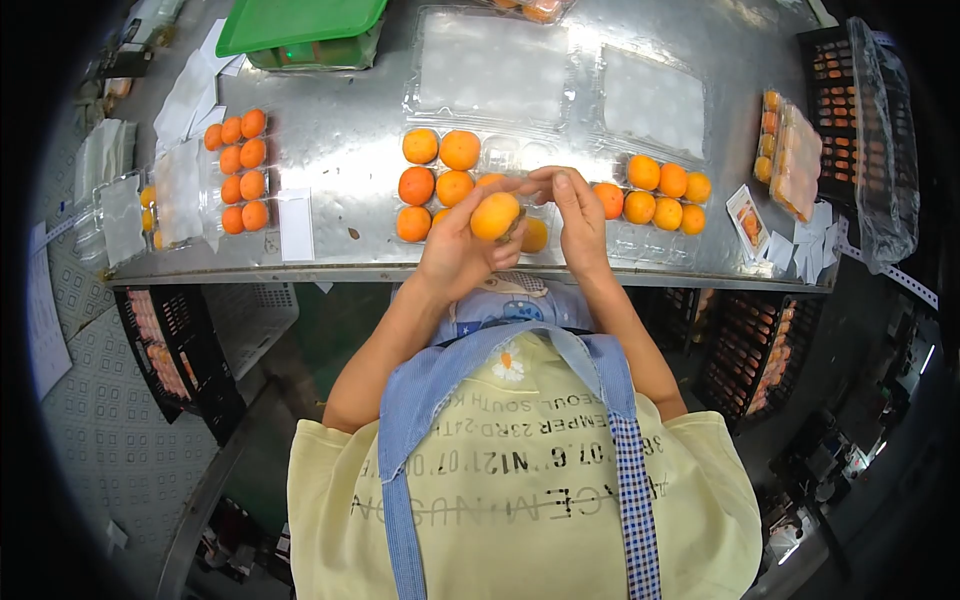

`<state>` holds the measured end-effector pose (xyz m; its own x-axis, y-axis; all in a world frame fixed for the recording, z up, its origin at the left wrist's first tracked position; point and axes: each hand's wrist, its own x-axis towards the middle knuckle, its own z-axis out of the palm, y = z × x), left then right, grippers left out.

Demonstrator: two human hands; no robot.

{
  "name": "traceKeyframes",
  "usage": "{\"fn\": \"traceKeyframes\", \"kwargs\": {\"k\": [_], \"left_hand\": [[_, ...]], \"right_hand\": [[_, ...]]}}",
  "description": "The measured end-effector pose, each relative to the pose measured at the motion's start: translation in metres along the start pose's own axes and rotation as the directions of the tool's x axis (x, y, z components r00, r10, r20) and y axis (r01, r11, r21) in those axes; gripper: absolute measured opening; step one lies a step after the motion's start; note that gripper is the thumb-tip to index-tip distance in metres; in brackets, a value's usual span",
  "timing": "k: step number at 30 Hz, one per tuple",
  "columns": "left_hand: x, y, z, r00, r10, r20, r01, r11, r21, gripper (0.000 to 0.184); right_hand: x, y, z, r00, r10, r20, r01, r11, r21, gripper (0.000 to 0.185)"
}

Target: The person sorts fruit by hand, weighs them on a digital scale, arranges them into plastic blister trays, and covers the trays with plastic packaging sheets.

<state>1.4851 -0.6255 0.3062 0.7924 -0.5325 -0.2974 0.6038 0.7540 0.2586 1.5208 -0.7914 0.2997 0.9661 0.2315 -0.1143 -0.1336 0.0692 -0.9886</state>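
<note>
My left hand (462,240) is closed around a yellow-orange fruit (495,216) that looks like a persimmon, with a brownish-green calyx at its side. It hovers over a clear plastic clamshell (508,152) with several similar fruits, some hidden behind my hands. Close to its right, my right hand (578,215) has curved fingers pointing toward the held fruit; the thumb stands apart and nothing shows in it. Just beyond my right hand, a second clear clamshell holds several orange fruits (655,195). Both clamshells have their lids (490,65) folded open toward the back.
Another fruit-filled clamshell (240,170) lies left on the metal table (340,150), beside a white card (296,225). A green lid (300,22) tops a box at the back. Filled packs (797,160), labels (815,240) and a black crate (835,110) stand right; more crates (750,350) sit below.
</note>
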Motion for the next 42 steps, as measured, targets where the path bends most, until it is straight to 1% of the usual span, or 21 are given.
{"fn": "traceKeyframes", "kwargs": {"k": [1, 4, 7, 10, 11, 14, 16, 17, 20, 22, 24, 25, 28, 29, 32, 33, 35, 38, 40, 41, 42], "left_hand": [[0.0, 0.0, 0.0, 0.999, 0.014, 0.046, -0.014, 1.0, 0.002, 0.044], [0.002, 0.0, 0.011, 0.986, 0.122, -0.11, -0.113, 0.99, 0.089, 0.043], [0.001, -0.005, 0.004, 0.952, 0.224, -0.207, -0.161, 0.946, 0.281, 0.043], [0.0, -0.007, -0.003, 0.925, 0.242, -0.291, -0.103, 0.9, 0.423, 0.046], [0.0, -0.009, -0.004, 0.92, 0.256, -0.296, -0.096, 0.881, 0.463, 0.048], [0.001, -0.014, -0.004, 0.902, 0.29, -0.318, -0.061, 0.817, 0.573, 0.051], [-0.004, -0.009, -0.004, 0.884, 0.307, -0.351, -0.016, 0.771, 0.636, 0.052], [-0.006, -0.006, -0.011, 0.838, 0.418, -0.351, -0.052, 0.702, 0.711, 0.048], [-0.02, 0.012, -0.047, 0.662, 0.712, -0.234, -0.092, 0.388, 0.917, 0.039], [-0.029, 0.023, -0.064, 0.509, 0.82, -0.26, 0.01, 0.296, 0.955, 0.03], [-0.039, 0.027, -0.092, 0.441, 0.853, -0.279, 0.092, 0.267, 0.959, 0.029], [-0.041, 0.028, -0.099, 0.425, 0.846, -0.322, 0.155, 0.282, 0.947, 0.028], [-0.047, 0.03, -0.133, 0.472, 0.795, -0.38, 0.136, 0.361, 0.923, 0.026], [-0.05, 0.032, -0.135, 0.5, 0.702, -0.507, 0.145, 0.509, 0.848, 0.023], [-0.049, 0.029, -0.131, 0.536, 0.651, -0.537, 0.047, 0.612, 0.79, 0.022], [-0.052, 0.032, -0.131, 0.567, 0.61, -0.553, 0.078, 0.629, 0.773, 0.021], [-0.054, 0.03, -0.13, 0.58, 0.605, -0.546, 0.077, 0.627, 0.776, 0.021], [-0.055, 0.027, -0.126, 0.62, 0.573, -0.536, 0.077, 0.635, 0.768, 0.02], [-0.056, 0.023, -0.125, 0.628, 0.56, -0.541, 0.067, 0.653, 0.754, 0.02], [-0.057, 0.023, -0.122, 0.62, 0.55, -0.559, 0.117, 0.64, 0.759, 0.022], [-0.056, 0.022, -0.118, 0.571, 0.684, -0.453, 0.15, 0.456, 0.877, 0.024]], "right_hand": [[0.0, 0.002, -0.003, 1.0, 0.001, 0.016, 0.0, 1.0, -0.017, 0.034], [-0.004, 0.002, -0.005, 0.999, 0.04, 0.008, -0.04, 0.999, -0.002, 0.025], [-0.006, -0.003, -0.007, 0.995, -0.095, 0.037, 0.101, 0.966, -0.236, 0.033], [-0.005, -0.02, -0.001, 0.965, -0.189, 0.184, 0.26, 0.8, -0.541, 0.05], [-0.006, -0.019, 0.001, 0.969, -0.152, 0.195, 0.238, 0.788, -0.568, 0.055], [-0.006, -0.004, -0.003, 0.966, -0.151, 0.208, 0.246, 0.781, -0.574, 0.055], [-0.003, 0.004, -0.014, 0.979, -0.157, 0.133, 0.205, 0.747, -0.632, 0.055], [-0.002, 0.007, -0.021, 0.982, -0.162, 0.095, 0.184, 0.729, -0.659, 0.055], [0.0, 0.014, -0.038, 0.999, -0.029, 0.031, 0.042, 0.739, -0.672, 0.054], [0.0, 0.017, -0.04, 0.989, -0.047, 0.141, 0.136, 0.659, -0.74, 0.053], [0.001, 0.022, -0.04, 0.961, -0.064, 0.268, 0.258, 0.549, -0.795, 0.052], [0.002, 0.023, -0.039, 0.936, -0.131, 0.325, 0.347, 0.473, -0.809, 0.052], [0.008, 0.024, -0.036, 0.921, -0.124, 0.37, 0.385, 0.451, -0.805, 0.05], [0.009, 0.023, -0.036, 0.926, -0.102, 0.363, 0.368, 0.454, -0.811, 0.051], [0.012, 0.022, -0.036, 0.934, -0.063, 0.352, 0.342, 0.451, -0.824, 0.051], [0.015, 0.019, -0.037, 0.933, -0.071, 0.353, 0.347, 0.443, -0.827, 0.051], [0.018, 0.011, -0.03, 0.942, -0.087, 0.326, 0.328, 0.458, -0.826, 0.053], [0.025, 0.013, -0.013, 0.91, -0.116, 0.397, 0.404, 0.455, -0.794, 0.052], [0.028, 0.012, 0.004, 0.902, -0.084, 0.423, 0.417, 0.414, -0.809, 0.049], [0.029, 0.013, 0.011, 0.897, -0.067, 0.436, 0.425, 0.394, -0.815, 0.047], [0.032, 0.015, 0.015, 0.893, -0.093, 0.441, 0.438, 0.404, -0.803, 0.044]]}}
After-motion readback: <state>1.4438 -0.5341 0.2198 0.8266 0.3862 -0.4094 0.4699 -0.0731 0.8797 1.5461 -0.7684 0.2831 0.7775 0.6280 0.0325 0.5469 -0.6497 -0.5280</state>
